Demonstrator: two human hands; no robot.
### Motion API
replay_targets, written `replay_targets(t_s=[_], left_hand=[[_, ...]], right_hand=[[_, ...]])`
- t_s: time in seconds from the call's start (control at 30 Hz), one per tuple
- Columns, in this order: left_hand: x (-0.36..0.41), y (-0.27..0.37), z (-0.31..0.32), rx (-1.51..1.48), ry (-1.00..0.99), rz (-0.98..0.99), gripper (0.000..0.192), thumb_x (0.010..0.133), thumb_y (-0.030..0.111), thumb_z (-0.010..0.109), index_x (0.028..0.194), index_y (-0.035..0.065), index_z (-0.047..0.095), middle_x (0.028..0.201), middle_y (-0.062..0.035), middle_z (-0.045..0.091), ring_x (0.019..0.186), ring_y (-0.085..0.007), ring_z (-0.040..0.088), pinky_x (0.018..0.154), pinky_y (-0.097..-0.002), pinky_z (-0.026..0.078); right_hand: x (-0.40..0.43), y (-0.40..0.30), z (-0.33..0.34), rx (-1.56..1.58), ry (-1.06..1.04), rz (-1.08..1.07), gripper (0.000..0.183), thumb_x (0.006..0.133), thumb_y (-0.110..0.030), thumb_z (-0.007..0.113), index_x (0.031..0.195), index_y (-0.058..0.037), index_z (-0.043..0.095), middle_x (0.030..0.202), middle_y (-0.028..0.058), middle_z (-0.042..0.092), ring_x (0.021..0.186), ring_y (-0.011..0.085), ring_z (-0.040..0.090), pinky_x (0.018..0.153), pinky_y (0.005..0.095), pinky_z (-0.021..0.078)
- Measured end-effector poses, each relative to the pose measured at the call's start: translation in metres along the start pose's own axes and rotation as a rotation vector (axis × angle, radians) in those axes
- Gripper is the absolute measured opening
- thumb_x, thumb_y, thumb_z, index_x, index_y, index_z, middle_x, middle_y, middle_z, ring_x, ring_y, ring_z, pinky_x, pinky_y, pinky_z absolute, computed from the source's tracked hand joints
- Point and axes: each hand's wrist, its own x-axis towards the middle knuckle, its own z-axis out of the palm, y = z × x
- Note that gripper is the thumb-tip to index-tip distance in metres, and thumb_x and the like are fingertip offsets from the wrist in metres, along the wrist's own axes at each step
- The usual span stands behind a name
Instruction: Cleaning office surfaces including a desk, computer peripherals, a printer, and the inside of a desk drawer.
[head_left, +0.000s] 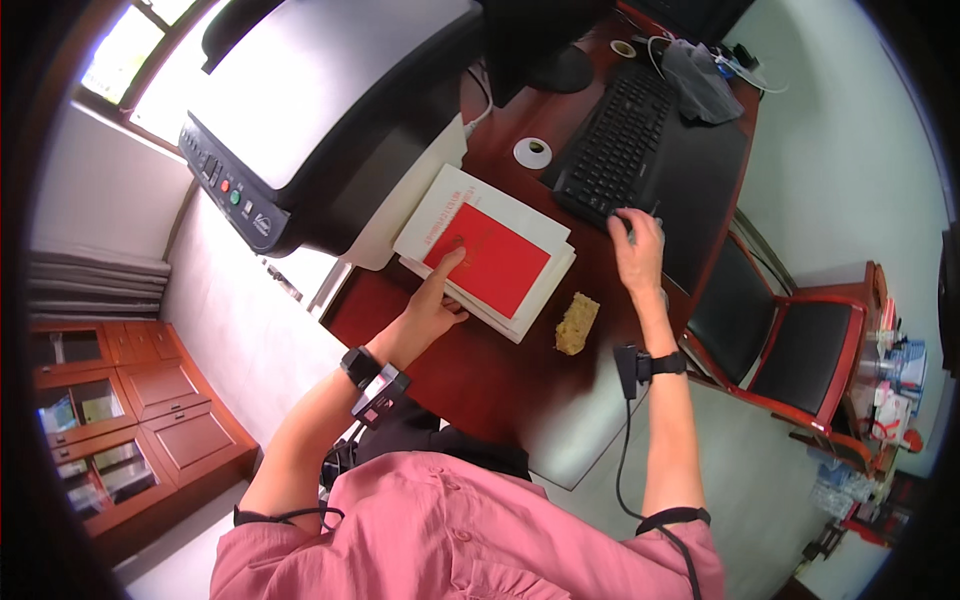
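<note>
My left hand (435, 304) grips the near left edge of a stack of white paper-covered books or pads (551, 281), its thumb on top and its fingers at the underside. A red booklet (491, 259) lies on the stack, with my thumb on its edge. My right hand (640, 251) is at the near end of the black keyboard (619, 142), its fingers curled over a small greyish object that is mostly hidden. Between my hands a rough, yellowish-brown sponge-like block (577, 324) rests on the dark red wooden desk (480, 382).
A printer (337, 97) stands at the left beside the stack. Behind are a tape roll (532, 153), a second roll (622, 49), a monitor base (562, 71) and a grey plastic bag (701, 82). Chairs (802, 356) stand at the right, a wooden cabinet (176, 427) at the left.
</note>
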Motion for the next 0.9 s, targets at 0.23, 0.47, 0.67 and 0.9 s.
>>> replay_targets(t_s=[0.23, 0.47, 0.67, 0.9], left_hand=[[-0.004, -0.001, 0.020, -0.139, 0.112, -0.060, 0.057, 0.061, 0.046, 0.082, 0.105, 0.0227, 0.053, 0.095, 0.0044, 0.052, 0.087, -0.0114, 0.044, 0.077, -0.0303, 0.034], [-0.008, -0.005, 0.018, -0.132, -0.029, 0.109, 0.060, 0.067, 0.034, 0.080, 0.115, 0.0061, 0.057, 0.106, -0.0024, 0.062, 0.093, -0.0135, 0.056, 0.073, -0.0310, 0.040], [-0.016, -0.018, -0.032, -0.125, -0.102, 0.157, 0.050, 0.069, 0.015, 0.078, 0.109, -0.0052, 0.056, 0.099, -0.0134, 0.064, 0.093, -0.0209, 0.061, 0.081, -0.0364, 0.052], [-0.060, -0.033, -0.066, 0.365, -0.081, 0.346, 0.080, 0.057, 0.014, 0.085, 0.115, -0.0020, 0.032, 0.107, -0.0138, 0.049, 0.100, -0.0223, 0.055, 0.086, -0.0353, 0.048]], right_hand=[[0.052, -0.067, 0.070, 0.194, -0.612, 0.285, 0.072, 0.081, -0.059, 0.055, 0.114, 0.0057, 0.059, 0.112, 0.0270, 0.059, 0.107, 0.0324, 0.059, 0.089, 0.0352, 0.0444], [0.057, -0.080, 0.094, 0.042, -1.174, 0.332, 0.088, 0.075, -0.075, 0.047, 0.106, 0.0052, 0.064, 0.103, 0.0250, 0.064, 0.106, 0.0344, 0.059, 0.091, 0.0377, 0.0415], [-0.009, -0.100, 0.075, 0.144, -1.036, 0.544, 0.080, 0.075, -0.068, 0.056, 0.108, 0.0043, 0.063, 0.101, 0.0236, 0.065, 0.105, 0.0316, 0.060, 0.090, 0.0375, 0.0432], [-0.127, -0.116, 0.053, 0.618, -0.707, 0.589, 0.040, 0.068, -0.014, 0.080, 0.101, 0.0017, 0.065, 0.092, 0.0117, 0.069, 0.083, 0.0181, 0.066, 0.077, 0.0304, 0.0514]])
